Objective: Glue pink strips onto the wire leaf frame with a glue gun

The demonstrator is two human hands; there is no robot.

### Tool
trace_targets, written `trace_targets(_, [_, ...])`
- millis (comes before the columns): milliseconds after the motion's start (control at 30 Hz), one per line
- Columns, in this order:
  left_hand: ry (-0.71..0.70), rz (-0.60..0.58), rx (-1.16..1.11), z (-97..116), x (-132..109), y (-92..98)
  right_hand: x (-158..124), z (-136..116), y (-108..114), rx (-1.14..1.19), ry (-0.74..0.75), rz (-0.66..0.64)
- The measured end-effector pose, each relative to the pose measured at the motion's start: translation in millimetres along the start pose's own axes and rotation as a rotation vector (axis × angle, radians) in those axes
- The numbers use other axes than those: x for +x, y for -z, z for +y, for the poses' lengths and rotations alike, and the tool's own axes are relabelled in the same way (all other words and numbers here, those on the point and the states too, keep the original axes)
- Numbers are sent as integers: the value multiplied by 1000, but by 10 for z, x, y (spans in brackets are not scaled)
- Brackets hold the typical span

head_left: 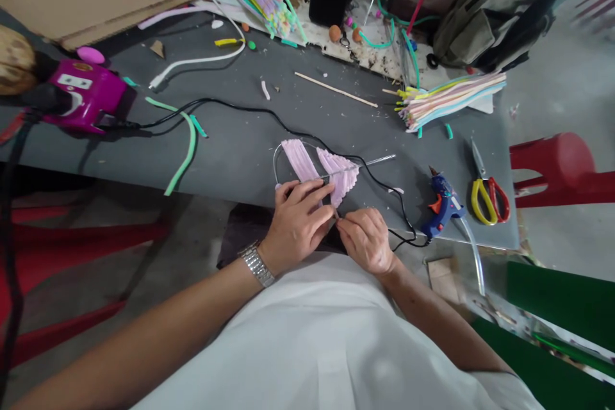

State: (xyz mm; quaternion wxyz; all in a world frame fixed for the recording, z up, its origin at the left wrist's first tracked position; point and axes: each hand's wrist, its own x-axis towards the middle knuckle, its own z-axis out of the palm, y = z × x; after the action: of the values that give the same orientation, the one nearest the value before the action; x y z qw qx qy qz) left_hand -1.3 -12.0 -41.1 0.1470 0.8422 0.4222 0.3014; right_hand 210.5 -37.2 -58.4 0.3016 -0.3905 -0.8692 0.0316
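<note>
The left hand [298, 224] is clenched around a pink wing-shaped piece of foam strips [339, 173], which sits directly in front of it on the surface [230, 154]. A curved wire [276, 163] loops around the piece's left side, and a thin metal rod [377, 161] juts out rightward past the left hand's fingers. Just beside it, the right hand [366, 242] pinches its fingertips [339, 220] together at the piece's lower edge, gripping something too small to tell. Right of that hand lie a blue hot glue gun [442, 208], its black cable [288, 116] crossing above the piece, and scissors [487, 198] with yellow and red handles. Farther ahead is a bundle of pastel strips [451, 99].
</note>
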Motion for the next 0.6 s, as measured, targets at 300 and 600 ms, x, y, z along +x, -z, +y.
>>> trace_targets(300, [22,7,-19,7,6,10,79,-1,36,6,39,33])
trace_targets(600, [-22,-51,-4,-25,-7,37,94,-4,65,-16,21,-2])
